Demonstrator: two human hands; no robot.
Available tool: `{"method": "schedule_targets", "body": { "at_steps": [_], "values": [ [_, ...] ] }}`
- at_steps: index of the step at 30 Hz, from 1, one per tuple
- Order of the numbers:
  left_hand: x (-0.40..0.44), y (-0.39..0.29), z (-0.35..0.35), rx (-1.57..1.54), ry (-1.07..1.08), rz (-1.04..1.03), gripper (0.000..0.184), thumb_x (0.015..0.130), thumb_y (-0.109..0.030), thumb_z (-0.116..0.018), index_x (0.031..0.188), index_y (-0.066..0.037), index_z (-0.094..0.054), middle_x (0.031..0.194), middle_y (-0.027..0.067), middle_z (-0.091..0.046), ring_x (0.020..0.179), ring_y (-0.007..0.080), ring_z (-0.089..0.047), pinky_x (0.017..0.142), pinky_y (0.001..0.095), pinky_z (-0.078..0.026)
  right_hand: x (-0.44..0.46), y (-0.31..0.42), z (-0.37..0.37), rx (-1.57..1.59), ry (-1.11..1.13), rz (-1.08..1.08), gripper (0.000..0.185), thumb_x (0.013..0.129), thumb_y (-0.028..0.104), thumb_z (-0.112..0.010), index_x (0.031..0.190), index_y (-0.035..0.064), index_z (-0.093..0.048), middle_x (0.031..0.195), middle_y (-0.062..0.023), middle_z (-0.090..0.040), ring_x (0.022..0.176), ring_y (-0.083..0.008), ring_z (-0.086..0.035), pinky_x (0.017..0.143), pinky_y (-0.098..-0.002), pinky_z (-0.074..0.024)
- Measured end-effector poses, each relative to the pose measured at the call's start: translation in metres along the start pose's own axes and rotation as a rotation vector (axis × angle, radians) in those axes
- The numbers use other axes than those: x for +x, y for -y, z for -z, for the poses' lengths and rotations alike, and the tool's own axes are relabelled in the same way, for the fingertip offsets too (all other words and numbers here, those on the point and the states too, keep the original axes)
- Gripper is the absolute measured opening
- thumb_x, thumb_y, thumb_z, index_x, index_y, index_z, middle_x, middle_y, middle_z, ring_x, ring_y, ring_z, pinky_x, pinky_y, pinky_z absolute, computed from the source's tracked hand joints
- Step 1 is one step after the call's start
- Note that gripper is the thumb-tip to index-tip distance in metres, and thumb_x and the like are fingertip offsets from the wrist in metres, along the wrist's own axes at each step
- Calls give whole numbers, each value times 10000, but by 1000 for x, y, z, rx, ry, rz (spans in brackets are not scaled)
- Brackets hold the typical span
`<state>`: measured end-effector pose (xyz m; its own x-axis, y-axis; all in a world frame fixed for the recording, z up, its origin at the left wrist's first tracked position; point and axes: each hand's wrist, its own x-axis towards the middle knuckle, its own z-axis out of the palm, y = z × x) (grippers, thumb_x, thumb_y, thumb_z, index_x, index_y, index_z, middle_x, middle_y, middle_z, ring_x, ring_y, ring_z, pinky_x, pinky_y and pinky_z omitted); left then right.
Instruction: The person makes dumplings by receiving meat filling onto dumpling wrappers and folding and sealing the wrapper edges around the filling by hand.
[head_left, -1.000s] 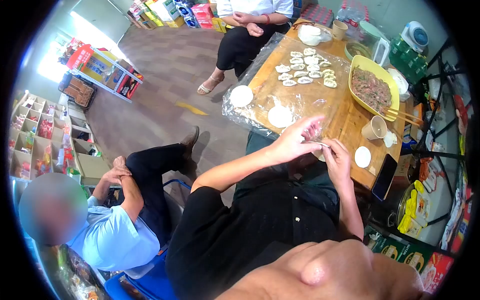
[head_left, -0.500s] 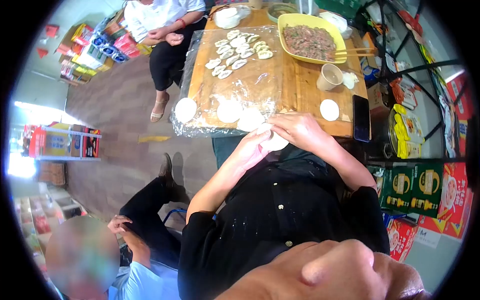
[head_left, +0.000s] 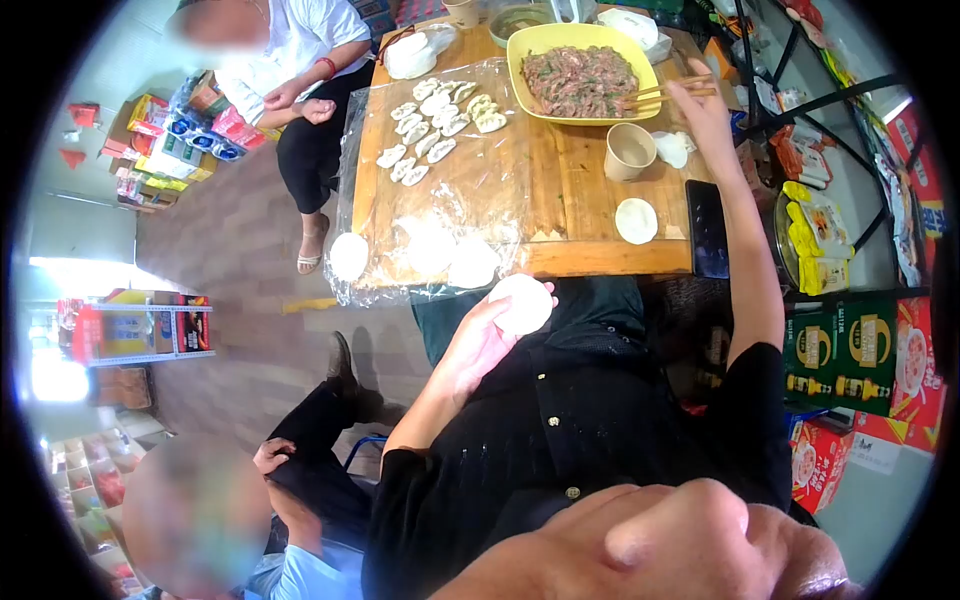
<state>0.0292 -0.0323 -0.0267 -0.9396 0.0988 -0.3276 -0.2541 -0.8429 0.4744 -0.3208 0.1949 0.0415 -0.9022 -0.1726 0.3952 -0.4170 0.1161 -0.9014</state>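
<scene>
My left hand point(head_left: 482, 335) holds a round white dumpling wrapper point(head_left: 523, 304) in front of my body, just off the table's near edge. Out to the right, my right hand point(head_left: 703, 112) is closed around a pair of wooden chopsticks point(head_left: 655, 96). Their tips rest in the minced meat filling point(head_left: 580, 82) inside a yellow square bowl point(head_left: 525, 98). Several folded dumplings point(head_left: 437, 113) lie on clear plastic film point(head_left: 385, 205) to the left of the bowl. More wrappers, one at the film's left corner point(head_left: 349, 257) and one on the bare wood point(head_left: 636, 220), lie near the table's front.
A paper cup point(head_left: 629, 152) stands below the bowl, beside a crumpled white scrap point(head_left: 674, 149). A black phone point(head_left: 708, 235) lies along the right edge of the wooden table point(head_left: 580, 258). One person point(head_left: 300, 85) sits across at left, another point(head_left: 300, 520) at lower left. Shelving point(head_left: 840, 125) borders the right.
My right hand has left the wrapper, reached up and right, and taken hold of the chopsticks. The left hand keeps the wrapper, now lying open on it. The view has shifted slightly.
</scene>
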Motion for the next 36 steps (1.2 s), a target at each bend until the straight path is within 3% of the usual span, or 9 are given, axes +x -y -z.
{"method": "schedule_targets", "body": {
  "at_steps": [3,5,9,15,18,23,26,29,36],
  "values": [
    [0,-1,-7,-45,-54,-9,503,900,-112,-581,1337,79,-420,1318,282,-531,1235,376,-537,1079,424,-430,31,-5,-3,-141,179,-14,454,916,302,-666,1256,15,-575,998,-38,-643,855,-104,-616,738,-241,-519],
    [0,-1,-8,-67,-61,-6,496,892,-106,-582,1322,86,-426,1315,289,-530,1233,380,-536,1080,425,-429,48,-22,-6,-84,327,-222,317,946,259,-628,1164,30,-632,1027,-8,-630,894,-70,-603,792,-221,-516],
    [1,-2,-5,-67,-67,19,482,884,-119,-591,1296,87,-448,1289,285,-554,1198,357,-568,1077,419,-427,49,-11,5,-6,365,-217,294,952,274,-619,1121,38,-664,996,-8,-650,891,-73,-619,781,-224,-523],
    [8,-5,2,-71,-62,59,505,868,-116,-615,1294,97,-448,1268,282,-567,1199,350,-568,1083,430,-421,51,66,19,-152,227,32,302,968,293,-596,1105,34,-673,970,-10,-669,862,-72,-640,748,-210,-515],
    [14,-6,0,-86,-36,53,512,869,-108,-614,1301,98,-433,1274,279,-561,1212,348,-559,1091,431,-414,73,42,-19,-266,264,277,252,963,226,-604,1075,6,-655,989,5,-667,927,-82,-617,817,-227,-483],
    [18,-9,-4,-62,-69,34,503,876,-97,-608,1304,96,-428,1277,283,-555,1216,363,-553,1084,437,-422,79,0,-96,-478,449,777,146,901,117,-624,1010,31,-668,1014,-112,-607,939,-242,-615,820,-323,-486],
    [12,-11,-1,-73,-121,18,497,870,-94,-622,1297,88,-447,1274,287,-558,1207,375,-557,1072,440,-437,67,-16,-112,-728,673,840,171,811,84,-638,976,42,-656,954,-108,-570,891,-303,-609,796,-378,-496],
    [5,-11,7,-116,-134,20,493,860,-81,-640,1293,71,-459,1263,273,-569,1203,367,-560,1076,443,-436,53,-13,-106,-746,696,904,155,757,50,-633,912,46,-644,921,-109,-539,895,-300,-601,769,-408,-492],
    [5,-14,15,-146,-147,-4,489,858,-57,-637,1295,67,-455,1255,248,-578,1219,352,-552,1084,454,-426,12,46,-67,-698,781,807,137,792,15,-627,929,17,-635,920,-131,-558,868,-324,-607,746,-374,-506]
  ]
}}
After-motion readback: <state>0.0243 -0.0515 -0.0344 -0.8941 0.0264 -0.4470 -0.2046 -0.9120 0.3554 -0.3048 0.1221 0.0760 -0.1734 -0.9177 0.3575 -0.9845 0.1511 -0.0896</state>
